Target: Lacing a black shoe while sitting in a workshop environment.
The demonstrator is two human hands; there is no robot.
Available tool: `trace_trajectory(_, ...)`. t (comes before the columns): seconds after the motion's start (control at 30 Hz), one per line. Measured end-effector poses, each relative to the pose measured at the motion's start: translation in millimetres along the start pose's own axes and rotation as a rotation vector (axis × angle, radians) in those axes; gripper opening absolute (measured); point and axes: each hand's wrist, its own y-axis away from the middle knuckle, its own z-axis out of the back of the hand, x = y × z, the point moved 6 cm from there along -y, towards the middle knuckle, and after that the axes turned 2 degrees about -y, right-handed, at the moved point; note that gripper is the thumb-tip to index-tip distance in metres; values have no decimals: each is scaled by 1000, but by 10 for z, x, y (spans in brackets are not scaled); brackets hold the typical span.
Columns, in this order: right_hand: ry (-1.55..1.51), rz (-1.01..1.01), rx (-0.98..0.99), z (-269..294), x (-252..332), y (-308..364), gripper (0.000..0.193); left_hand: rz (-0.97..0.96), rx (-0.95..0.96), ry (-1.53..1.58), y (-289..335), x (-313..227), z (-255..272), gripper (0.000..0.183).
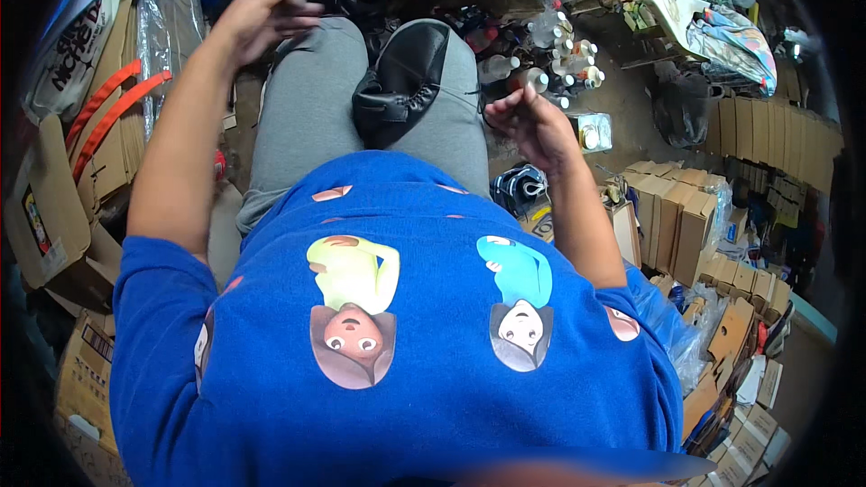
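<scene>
A black shoe rests on my lap, lying over the thigh on the right. Raised beyond my left knee, my left hand has its fingers stretched apart and holds nothing that I can see. My right hand is lifted beside my right thigh, with thumb and fingers drawn together. Whatever they pinch is too small to make out. A thin dark thread runs from the shoe's opening toward that hand. Neither hand touches the shoe.
Several bottles with white caps stand on the floor beyond my right hand. Stacked cardboard boxes fill the right side, near a white plastic chair. Cardboard and orange strips lie at the left.
</scene>
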Motion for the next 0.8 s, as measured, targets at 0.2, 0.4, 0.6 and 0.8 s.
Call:
trace_trajectory(0.2, 1125, 363, -245, 482, 547, 28, 58, -781, -183, -1023, 604, -268, -180, 23)
trace_trajectory(0.4, 1303, 357, 35, -1086, 613, -472, 52, -766, 246, -1458, 953, 244, -1397, 42)
trace_trajectory(0.6, 1309, 313, -114, -956, 509, -511, 53, -940, 362, -1370, 817, 379, -1340, 40)
trace_trajectory(0.8, 1288, 453, -147, -1076, 430, -446, 49, -772, 415, -1517, 866, 335, -1299, 42)
